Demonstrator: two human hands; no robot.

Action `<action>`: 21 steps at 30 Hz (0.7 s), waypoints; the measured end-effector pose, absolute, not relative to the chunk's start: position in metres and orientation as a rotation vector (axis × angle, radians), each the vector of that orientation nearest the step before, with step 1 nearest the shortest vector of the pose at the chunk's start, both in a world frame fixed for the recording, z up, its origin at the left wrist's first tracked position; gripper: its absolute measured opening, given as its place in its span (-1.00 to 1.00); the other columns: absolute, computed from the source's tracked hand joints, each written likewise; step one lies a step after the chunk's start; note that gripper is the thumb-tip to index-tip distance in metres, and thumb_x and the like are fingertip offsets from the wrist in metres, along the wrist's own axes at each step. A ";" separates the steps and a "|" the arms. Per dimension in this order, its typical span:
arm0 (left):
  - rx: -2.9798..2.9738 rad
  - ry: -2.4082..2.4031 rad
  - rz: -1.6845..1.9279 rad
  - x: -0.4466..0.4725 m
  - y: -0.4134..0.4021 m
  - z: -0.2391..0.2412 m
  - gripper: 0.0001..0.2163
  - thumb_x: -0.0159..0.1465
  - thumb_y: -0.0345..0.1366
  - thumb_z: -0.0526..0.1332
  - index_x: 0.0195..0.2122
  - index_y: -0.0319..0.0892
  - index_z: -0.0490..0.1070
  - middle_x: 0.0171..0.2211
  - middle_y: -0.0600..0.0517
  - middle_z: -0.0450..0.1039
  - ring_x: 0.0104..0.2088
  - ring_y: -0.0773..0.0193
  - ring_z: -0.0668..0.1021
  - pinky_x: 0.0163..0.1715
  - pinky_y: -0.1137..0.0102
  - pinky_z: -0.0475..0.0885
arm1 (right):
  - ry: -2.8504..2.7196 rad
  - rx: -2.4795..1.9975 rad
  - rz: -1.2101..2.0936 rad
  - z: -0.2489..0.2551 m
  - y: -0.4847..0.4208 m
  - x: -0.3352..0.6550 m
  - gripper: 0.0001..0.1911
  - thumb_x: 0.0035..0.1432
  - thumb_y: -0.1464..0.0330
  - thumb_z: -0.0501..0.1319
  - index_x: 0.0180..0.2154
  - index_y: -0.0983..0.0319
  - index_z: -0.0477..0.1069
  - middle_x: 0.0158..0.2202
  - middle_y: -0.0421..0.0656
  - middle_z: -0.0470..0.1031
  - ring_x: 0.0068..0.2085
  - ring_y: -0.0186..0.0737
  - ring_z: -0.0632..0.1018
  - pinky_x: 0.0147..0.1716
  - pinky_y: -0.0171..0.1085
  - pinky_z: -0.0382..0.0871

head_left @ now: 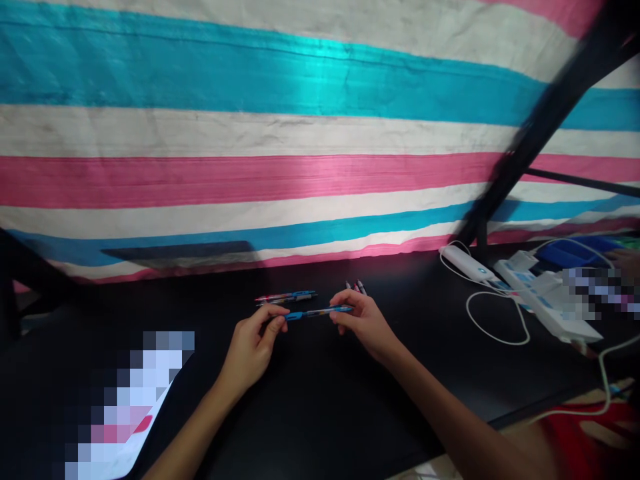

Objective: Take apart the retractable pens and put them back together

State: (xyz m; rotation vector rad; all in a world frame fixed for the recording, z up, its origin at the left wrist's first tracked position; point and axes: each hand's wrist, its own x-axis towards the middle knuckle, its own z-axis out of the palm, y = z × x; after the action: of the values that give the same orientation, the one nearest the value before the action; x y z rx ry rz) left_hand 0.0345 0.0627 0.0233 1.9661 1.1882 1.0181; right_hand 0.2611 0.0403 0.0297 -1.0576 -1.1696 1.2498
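A slim pen (315, 313) with blue ends and a clear middle is held level between both hands, above the black tabletop. My left hand (255, 343) pinches its clip end between thumb and fingers. At the other end, my right hand (363, 323) has its fingertips closed round the blue tip. Just behind my left hand, a few more pens (287, 297) lie side by side, one with red and blue parts. Several upright-looking pen ends (357, 287) show behind my right hand, which partly hides them.
A white power strip (545, 293) with a white device (467, 263) and looping cables lies on the right. A lit screen (145, 420), partly pixelated, is at lower left. Striped sheeting (310, 180) hangs behind the table, and a dark slanted frame bar (530, 140) rises at right.
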 end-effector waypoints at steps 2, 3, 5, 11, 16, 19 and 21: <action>1.942 1.184 1.011 0.035 0.063 0.024 -0.82 0.32 -0.20 0.08 -0.18 -0.15 0.38 -0.45 0.08 0.43 -0.41 0.28 0.48 -0.45 0.46 0.30 | -1.167 -1.050 1.242 0.031 0.040 0.262 -0.80 -0.08 0.37 0.36 -0.34 0.22 0.43 -0.47 -0.28 0.37 -0.55 -0.42 0.38 -0.55 -0.37 0.26; 1.928 1.183 1.010 0.036 0.063 0.024 -0.82 0.31 -0.20 0.08 -0.18 -0.15 0.38 -0.45 0.07 0.43 -0.41 0.28 0.48 -0.45 0.46 0.30 | -1.166 -1.042 1.246 0.031 0.040 0.262 -0.80 -0.08 0.38 0.36 -0.34 0.22 0.43 -0.46 -0.28 0.37 -0.54 -0.42 0.39 -0.54 -0.37 0.27; 1.909 1.178 1.017 0.036 0.063 0.025 -0.81 0.31 -0.19 0.08 -0.18 -0.15 0.38 -0.44 0.07 0.42 -0.40 0.27 0.48 -0.44 0.45 0.30 | -1.162 -1.018 1.252 0.031 0.041 0.262 -0.81 -0.09 0.40 0.36 -0.35 0.21 0.44 -0.44 -0.27 0.38 -0.51 -0.41 0.41 -0.50 -0.36 0.29; 1.885 1.160 1.036 0.035 0.063 0.025 -0.81 0.31 -0.19 0.08 -0.17 -0.16 0.37 -0.44 0.07 0.42 -0.41 0.29 0.46 -0.42 0.45 0.31 | -1.129 -0.961 1.220 0.029 0.043 0.265 -0.81 -0.09 0.42 0.35 -0.34 0.19 0.45 -0.37 -0.25 0.41 -0.46 -0.39 0.42 -0.43 -0.32 0.33; 1.888 1.169 1.064 0.033 0.066 0.026 -0.82 0.32 -0.20 0.09 -0.18 -0.16 0.38 -0.44 0.07 0.42 -0.41 0.30 0.46 -0.40 0.44 0.31 | -1.065 -0.940 1.206 0.031 0.044 0.270 -0.80 -0.10 0.42 0.37 -0.34 0.21 0.46 -0.36 -0.23 0.41 -0.45 -0.37 0.43 -0.43 -0.33 0.32; 1.878 1.178 1.082 0.032 0.067 0.027 -0.82 0.31 -0.20 0.09 -0.18 -0.16 0.38 -0.44 0.07 0.42 -0.41 0.29 0.46 -0.39 0.44 0.31 | -1.008 -0.949 1.213 0.035 0.044 0.273 -0.80 -0.11 0.41 0.37 -0.35 0.21 0.46 -0.42 -0.24 0.40 -0.48 -0.38 0.41 -0.45 -0.33 0.29; 1.877 1.181 1.102 0.031 0.067 0.027 -0.81 0.31 -0.19 0.09 -0.17 -0.16 0.38 -0.44 0.06 0.42 -0.41 0.28 0.46 -0.39 0.43 0.32 | -0.966 -0.955 1.211 0.037 0.045 0.274 -0.80 -0.12 0.41 0.37 -0.36 0.21 0.46 -0.44 -0.24 0.40 -0.49 -0.38 0.41 -0.45 -0.33 0.27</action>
State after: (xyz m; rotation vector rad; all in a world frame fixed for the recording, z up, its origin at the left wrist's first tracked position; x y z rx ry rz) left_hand 0.0314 0.0668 0.0274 1.8766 1.1811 1.1019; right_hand 0.2745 0.0447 0.0372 -0.9554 -0.9662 1.2114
